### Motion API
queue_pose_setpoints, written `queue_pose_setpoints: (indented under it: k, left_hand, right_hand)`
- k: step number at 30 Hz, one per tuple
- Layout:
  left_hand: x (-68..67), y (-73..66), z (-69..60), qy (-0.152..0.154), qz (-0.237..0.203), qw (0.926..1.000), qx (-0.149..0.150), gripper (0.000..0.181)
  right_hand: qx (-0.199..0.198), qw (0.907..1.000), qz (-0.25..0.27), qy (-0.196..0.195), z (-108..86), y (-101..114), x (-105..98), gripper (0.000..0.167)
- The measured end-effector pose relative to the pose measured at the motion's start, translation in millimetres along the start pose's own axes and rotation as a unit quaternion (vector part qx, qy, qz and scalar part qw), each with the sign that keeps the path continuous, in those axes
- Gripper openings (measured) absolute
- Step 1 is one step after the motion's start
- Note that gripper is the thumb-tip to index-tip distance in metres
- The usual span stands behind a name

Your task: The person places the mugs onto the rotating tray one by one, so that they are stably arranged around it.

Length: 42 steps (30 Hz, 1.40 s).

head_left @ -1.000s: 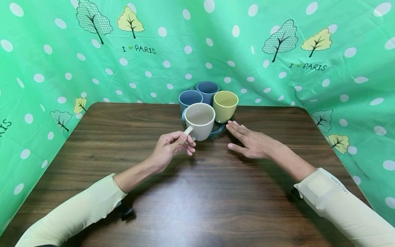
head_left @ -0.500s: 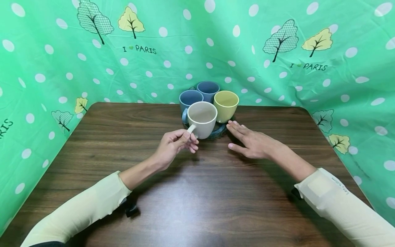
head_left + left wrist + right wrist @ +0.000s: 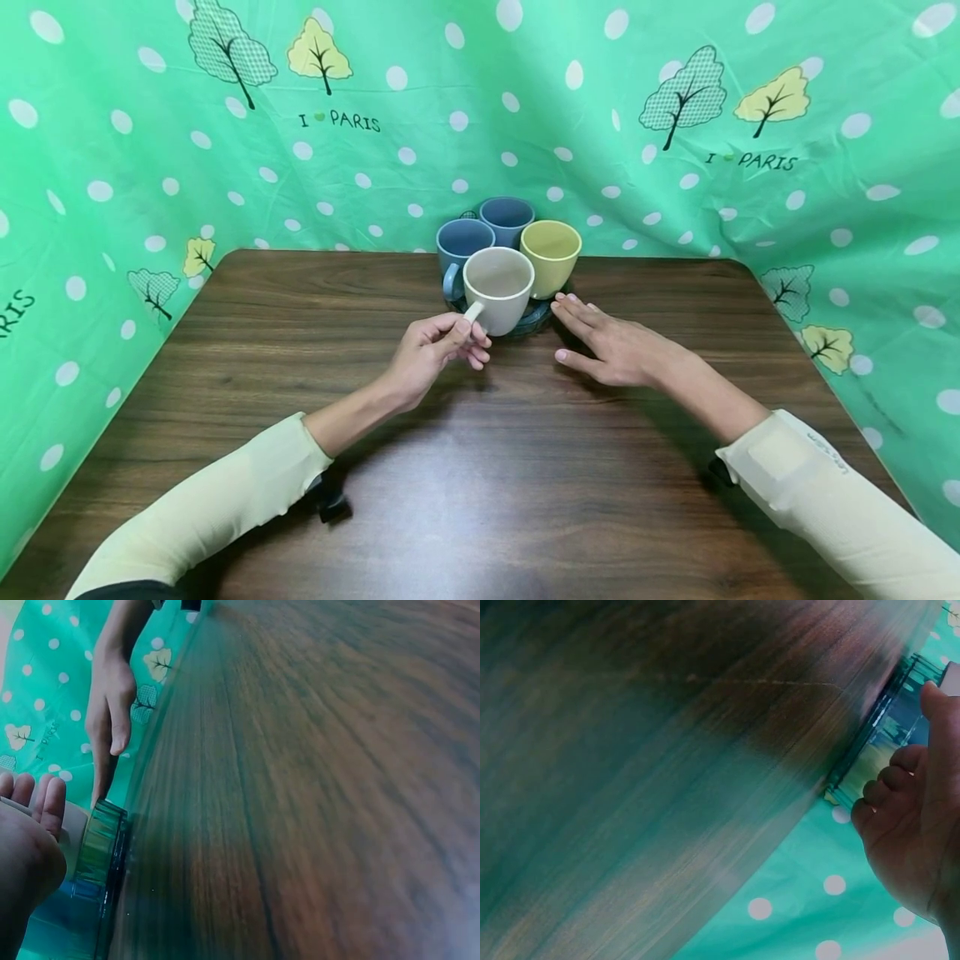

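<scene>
My left hand (image 3: 435, 354) pinches the handle of a white mug (image 3: 501, 308), which is upright over the front of a round glass tray (image 3: 536, 319). Whether the mug's base touches the tray cannot be told from the head view. A yellow mug (image 3: 551, 267) stands on the tray at right, and two blue mugs, one at left (image 3: 453, 242) and one behind (image 3: 507, 213), stand close by. My right hand (image 3: 618, 346) has its fingers extended, the fingertips at the tray's right rim. The tray's glass side (image 3: 101, 840) shows below the left hand in the left wrist view.
The brown wooden table (image 3: 480, 467) runs back to a green dotted cloth (image 3: 420, 100) hanging behind and at both sides. The tray stands near the table's far edge. A small black device (image 3: 333, 504) hangs beneath the left sleeve.
The left hand has carried the white mug slightly to the right over the tray, uncovering more of the left blue mug's handle. The right hand has stayed in place.
</scene>
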<state>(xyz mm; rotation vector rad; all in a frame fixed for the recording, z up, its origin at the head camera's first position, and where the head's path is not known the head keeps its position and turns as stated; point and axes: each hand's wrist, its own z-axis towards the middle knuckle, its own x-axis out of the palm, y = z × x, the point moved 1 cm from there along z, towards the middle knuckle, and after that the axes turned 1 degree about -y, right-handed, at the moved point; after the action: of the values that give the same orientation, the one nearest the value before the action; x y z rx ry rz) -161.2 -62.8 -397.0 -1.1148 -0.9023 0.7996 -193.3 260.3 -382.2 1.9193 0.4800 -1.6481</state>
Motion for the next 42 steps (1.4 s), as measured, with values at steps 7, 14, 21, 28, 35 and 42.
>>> queue_pose_setpoints:
  k: [7, 14, 21, 28, 35, 42]
  left_hand:
    - [3.9, 1.6, 5.6, -0.007, -0.004, 1.0000, -0.006, 0.031]
    - [6.5, 3.7, 11.4, -0.009, -0.004, 0.9999, -0.003, 0.030]
    - [7.5, 4.7, 17.4, -0.008, -0.005, 1.0000, -0.001, 0.030]
    - [8.5, 7.9, 24.1, -0.008, -0.001, 0.9999, -0.007, 0.031]
    - [7.8, 12.0, 26.5, -0.017, 0.011, 0.9997, -0.011, 0.031]
    - [6.2, 16.9, 28.9, -0.020, 0.014, 0.9995, -0.020, 0.032]
  right_hand:
    - [-0.002, 1.0000, -0.001, 0.002, 0.4, -0.7, 1.4, 0.082]
    - [0.001, 1.0000, 0.001, 0.004, 1.2, -1.2, 1.2, 0.082]
    - [0.003, 1.0000, 0.001, 0.004, 1.5, -1.3, 1.8, 0.082]
    - [0.007, 0.9999, 0.000, 0.009, 0.4, -2.1, 1.3, 0.083]
    - [0.002, 1.0000, 0.003, 0.003, 1.0, -2.1, 1.5, 0.083]
    - [0.001, 1.0000, 0.003, 0.003, 1.1, -3.4, 3.2, 0.084]
